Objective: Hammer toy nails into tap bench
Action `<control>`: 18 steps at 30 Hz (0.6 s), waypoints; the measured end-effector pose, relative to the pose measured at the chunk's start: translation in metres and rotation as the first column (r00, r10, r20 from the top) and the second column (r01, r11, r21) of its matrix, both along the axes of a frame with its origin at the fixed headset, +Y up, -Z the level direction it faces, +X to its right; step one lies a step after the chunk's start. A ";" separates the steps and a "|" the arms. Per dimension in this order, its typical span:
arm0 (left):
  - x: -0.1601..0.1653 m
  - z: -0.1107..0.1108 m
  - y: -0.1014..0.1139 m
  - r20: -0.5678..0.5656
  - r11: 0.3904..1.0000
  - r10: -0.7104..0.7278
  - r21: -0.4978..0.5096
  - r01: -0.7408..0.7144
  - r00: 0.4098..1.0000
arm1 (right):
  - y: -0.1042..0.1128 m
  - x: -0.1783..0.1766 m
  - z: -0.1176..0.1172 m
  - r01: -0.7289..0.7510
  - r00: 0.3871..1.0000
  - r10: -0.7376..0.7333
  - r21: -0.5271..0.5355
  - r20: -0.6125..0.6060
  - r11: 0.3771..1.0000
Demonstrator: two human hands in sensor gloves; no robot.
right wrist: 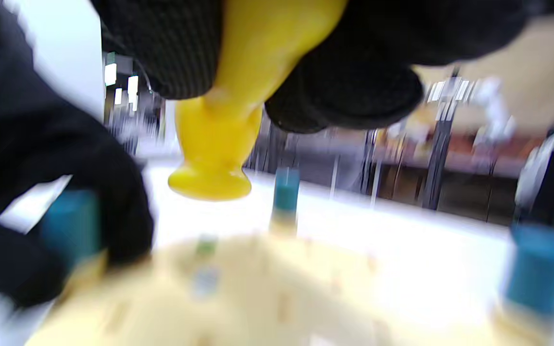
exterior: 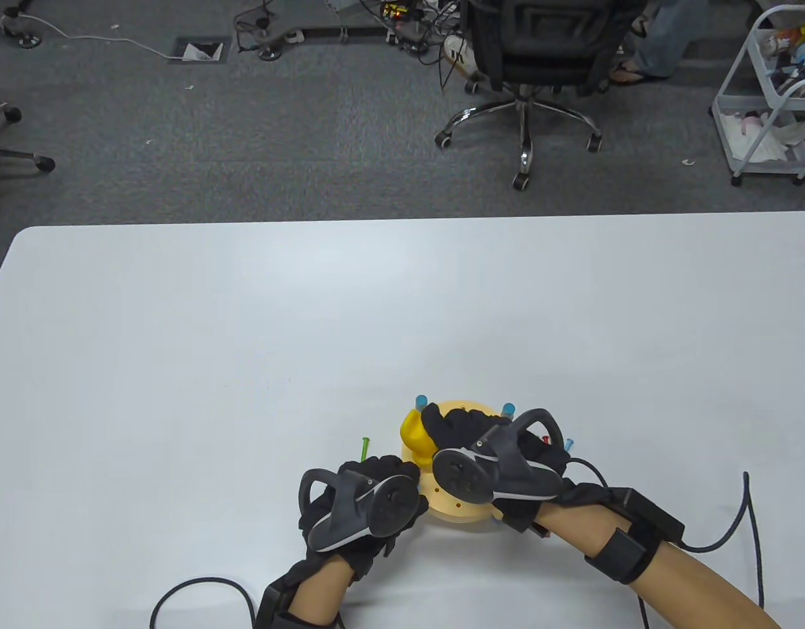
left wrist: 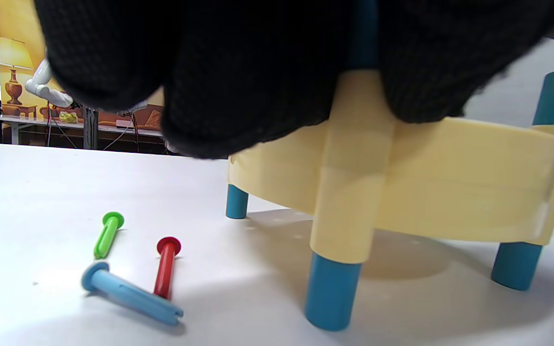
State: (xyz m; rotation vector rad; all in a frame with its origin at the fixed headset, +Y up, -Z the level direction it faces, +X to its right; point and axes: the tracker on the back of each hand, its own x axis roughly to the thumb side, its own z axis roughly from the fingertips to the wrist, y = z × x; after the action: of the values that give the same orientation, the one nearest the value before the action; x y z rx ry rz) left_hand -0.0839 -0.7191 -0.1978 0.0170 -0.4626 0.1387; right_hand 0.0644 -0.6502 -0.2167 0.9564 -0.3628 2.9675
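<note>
**Both hands at the tap bench, hammer raised over its top**

Nearest the table camera, the left hand (exterior: 366,501) sat at the bench's 8 o'clock edge, its fingers (left wrist: 258,91) draped over the rim and a blue post, bracing the toy rather than lifting it. At the bench's 3 o'clock side the right hand (exterior: 488,458) was clenched round the handle of the yellow hammer (exterior: 417,436), whose head hung above the top in the right wrist view, not touching it. The tap bench (exterior: 458,504) stood on the white table (exterior: 245,341), near its 6 o'clock edge. It looked like light, stiff, smooth plastic on slim blue legs, likely to skid or rock under blows, so holding the rim seemed wise. Beyond, at 10 o'clock, a green nail (exterior: 364,449) lay loose; the left wrist view also showed a red nail (left wrist: 166,266) and a blue nail (left wrist: 130,293) touching.
</note>
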 end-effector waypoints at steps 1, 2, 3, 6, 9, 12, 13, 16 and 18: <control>0.000 0.000 0.000 0.000 1.000 -0.002 0.001 0.002 1.000 | -0.009 -0.003 -0.001 -0.075 0.997 0.073 -0.064 -0.026 0.995; 0.000 -0.001 0.000 -0.005 1.000 -0.010 -0.001 0.010 1.000 | -0.024 0.001 -0.003 -0.206 0.976 0.214 -0.130 0.046 0.970; 0.000 0.000 0.000 0.003 1.000 0.003 0.000 -0.003 1.000 | -0.017 0.001 0.000 -0.162 0.984 0.161 0.016 0.073 0.987; 0.000 0.000 0.000 -0.003 1.000 -0.003 -0.002 0.003 1.000 | -0.002 0.006 -0.002 0.003 0.997 -0.001 -0.025 0.074 1.000; 0.000 0.000 0.000 -0.003 1.000 -0.004 -0.001 0.004 1.000 | 0.005 -0.001 0.000 0.020 0.999 -0.021 0.010 0.044 1.000; 0.000 0.000 0.000 -0.001 1.000 -0.005 -0.004 0.005 1.000 | -0.019 -0.007 0.005 -0.139 0.982 0.146 -0.060 0.120 0.988; 0.000 0.000 0.000 -0.002 1.000 -0.005 -0.001 0.005 1.000 | -0.017 -0.008 -0.007 -0.157 0.984 0.165 -0.111 0.067 0.981; 0.000 -0.001 0.000 0.001 1.000 -0.002 -0.005 0.002 1.000 | -0.003 0.009 -0.001 0.093 0.993 -0.091 -0.015 0.079 0.996; 0.000 -0.001 0.000 0.001 1.000 -0.003 -0.004 0.003 1.000 | -0.002 0.008 0.004 0.151 0.987 -0.154 0.047 0.049 0.987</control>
State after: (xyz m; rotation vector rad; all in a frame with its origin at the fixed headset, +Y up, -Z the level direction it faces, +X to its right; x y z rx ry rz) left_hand -0.0842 -0.7186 -0.1986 0.0120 -0.4632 0.1365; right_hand 0.0723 -0.6520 -0.2125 0.8155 -0.4798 2.8609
